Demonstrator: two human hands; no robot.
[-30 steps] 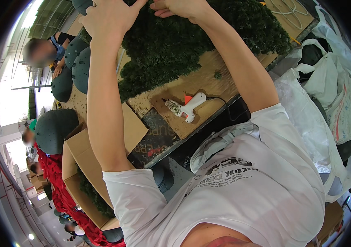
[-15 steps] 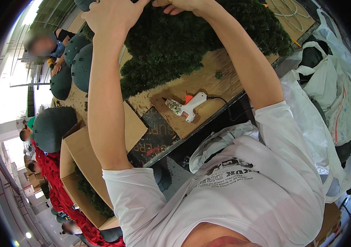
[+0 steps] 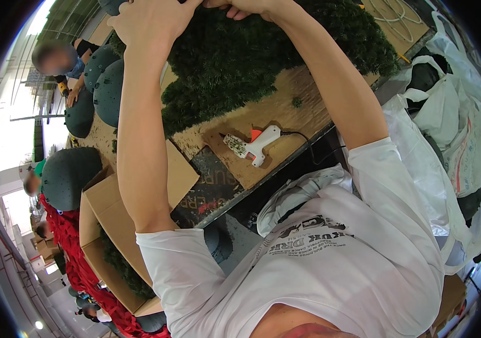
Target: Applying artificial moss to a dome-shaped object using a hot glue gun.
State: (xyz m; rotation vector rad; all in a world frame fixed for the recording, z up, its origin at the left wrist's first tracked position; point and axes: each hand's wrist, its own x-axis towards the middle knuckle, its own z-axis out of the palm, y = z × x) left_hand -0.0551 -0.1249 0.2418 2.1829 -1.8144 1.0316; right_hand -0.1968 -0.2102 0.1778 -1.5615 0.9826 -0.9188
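Left hand (image 3: 150,22) and right hand (image 3: 246,7) meet at 12 o'clock on the upper edge of the green mat (image 3: 235,62), a dense mossy or turf-like sheet spread over the wooden bench (image 3: 285,107). Both hands are curled with fingers folded at the mat's edge; whether they pinch it or merely press on it cannot be told, since the fingertips lie at the frame's rim. The mat looks light, soft and floppy, with a rough, non-slip pile that may shed; it is best taken at its edge with both hands spread apart. A white glue gun (image 3: 253,145) rests on cardboard at centre, well apart from the hands. At 8 o'clock stands an open carton (image 3: 105,203); grey domes (image 3: 108,90) lie at 10 o'clock.
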